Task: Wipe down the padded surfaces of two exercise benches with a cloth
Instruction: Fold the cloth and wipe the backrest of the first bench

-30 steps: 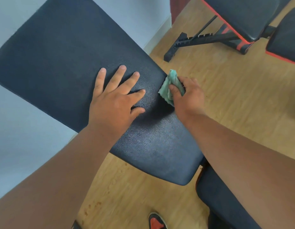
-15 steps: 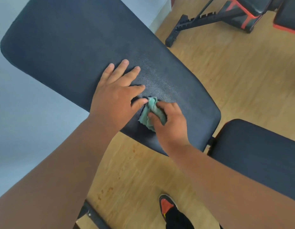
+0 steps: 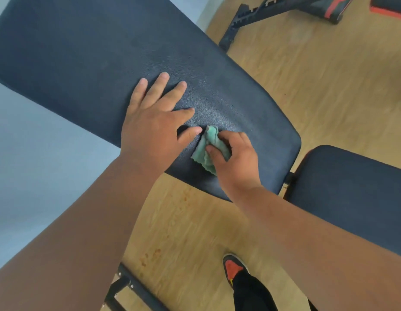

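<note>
hands: 2, left hand (image 3: 154, 129), right hand (image 3: 237, 158) | cloth (image 3: 206, 149): 1 | backrest pad (image 3: 94, 63): 1 | seat pad (image 3: 352, 194): 1 | second bench (image 3: 284, 10) at 1 o'clock: 1 | shoe (image 3: 234, 268): 1

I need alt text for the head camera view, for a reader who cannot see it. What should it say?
A right hand grips a bunched green cloth on a black padded bench back, while the left hand rests flat on the pad beside it. A wooden floor, a second bench and one shoe lie around.

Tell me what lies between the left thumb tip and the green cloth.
Almost nothing: in the head view the left hand lies flat on the back pad, thumb tip nearly touching the cloth gripped by the right hand.
</note>
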